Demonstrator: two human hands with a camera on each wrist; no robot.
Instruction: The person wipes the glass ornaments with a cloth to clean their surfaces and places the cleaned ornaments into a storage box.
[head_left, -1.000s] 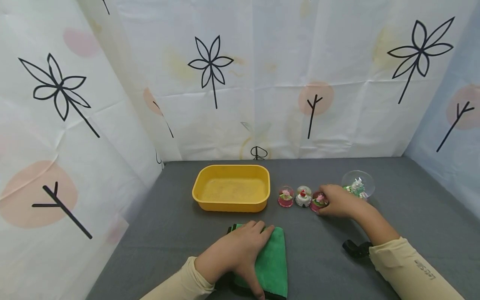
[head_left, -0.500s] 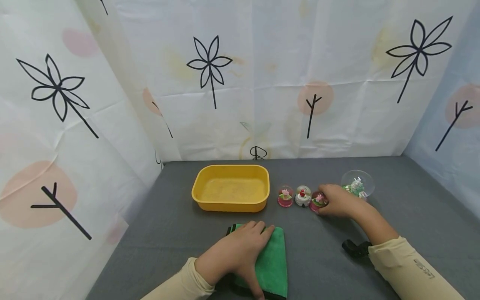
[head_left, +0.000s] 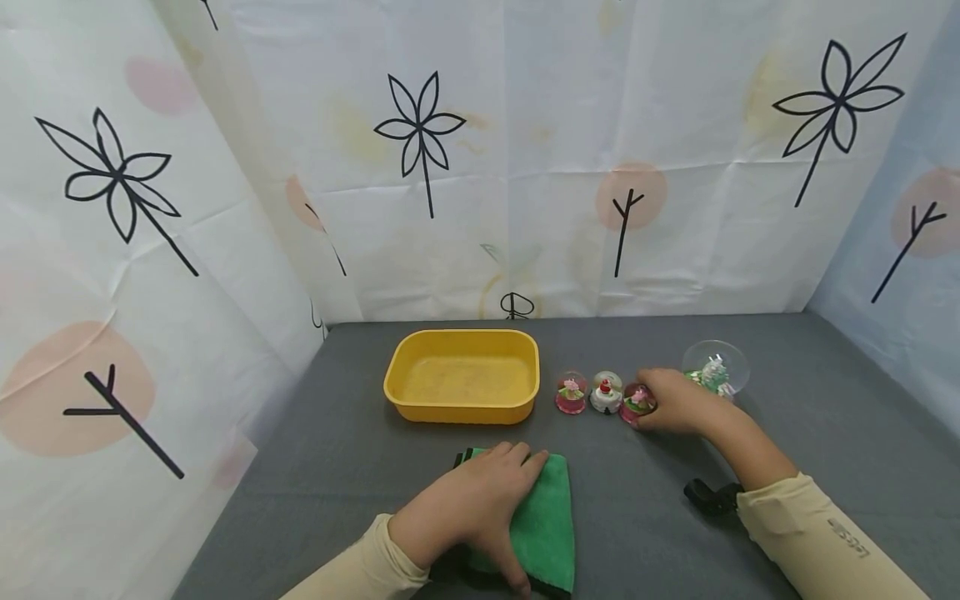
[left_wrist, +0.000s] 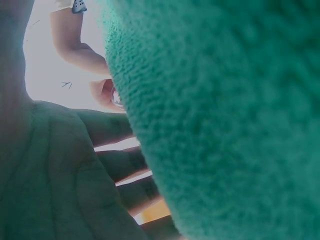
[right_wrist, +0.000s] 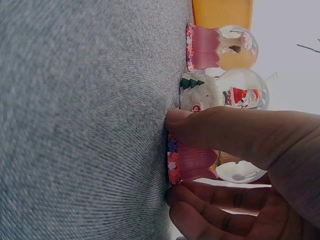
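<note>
My left hand (head_left: 480,504) spans a folded green cloth (head_left: 551,529) at the front of the table, with its fingers at the far edge and its thumb at the near edge. In the left wrist view, the cloth (left_wrist: 215,120) hides the fingertips. My right hand (head_left: 682,400) holds a small pink-based snow globe (right_wrist: 195,162) between thumb and fingers, its base at the table surface. Close beside it stands a white-based snow globe (head_left: 606,393) with a red-and-white figure. Another pink-based snow globe (head_left: 572,393) is left of that one.
A yellow tub (head_left: 461,414) stands left of the snow globes. Behind my right hand is a larger clear globe (head_left: 716,367) with a white and green figure. A printed curtain (head_left: 555,242) borders the grey table (head_left: 337,467). A black strap piece (head_left: 712,497) sits at my right cuff.
The left thumb has drawn in slightly, and the cloth's near edge shifts with it. The right hand and the snow globes keep their places.
</note>
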